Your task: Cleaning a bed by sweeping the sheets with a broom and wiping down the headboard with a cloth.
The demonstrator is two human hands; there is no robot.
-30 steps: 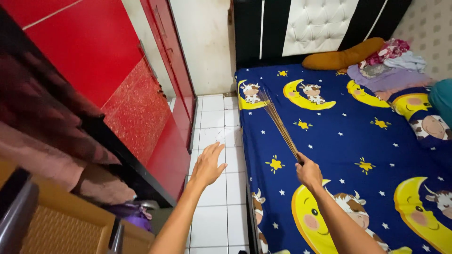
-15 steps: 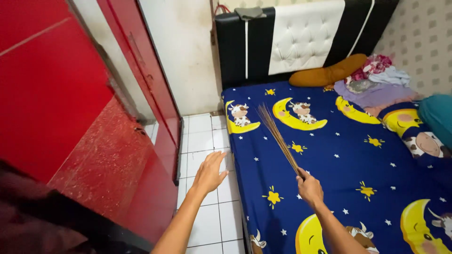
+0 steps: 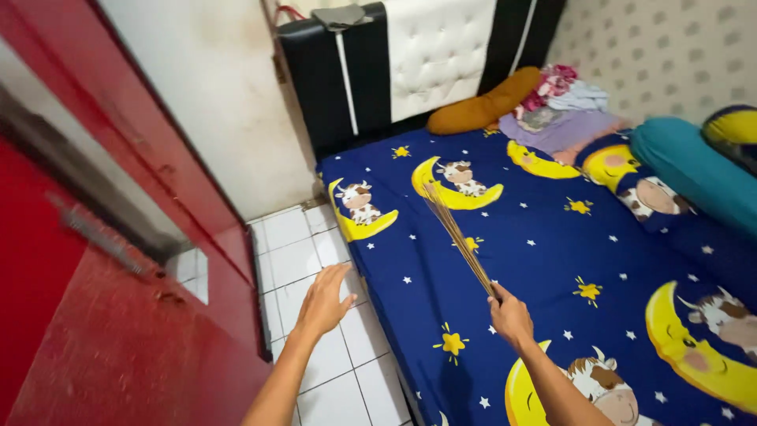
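With the right hand (image 3: pixel 511 315) clenched on the stick broom (image 3: pixel 457 233) angled toward 11 o'clock and the left hand (image 3: pixel 323 300) released, brittle bristles may snap against the bed (image 3: pixel 552 260).

Your broom (image 3: pixel 457 235): thin bundle of brown sticks, tilted up-left, tips fanned above the blue bed (image 3: pixel 552 260).

A single head-worn camera looks steeply down and forward from standing height, close over the person's outstretched arms. It faces the bed's headboard (image 3: pixel 410 63), framing red wardrobe (image 3: pixel 95 315) at left, mattress at right.
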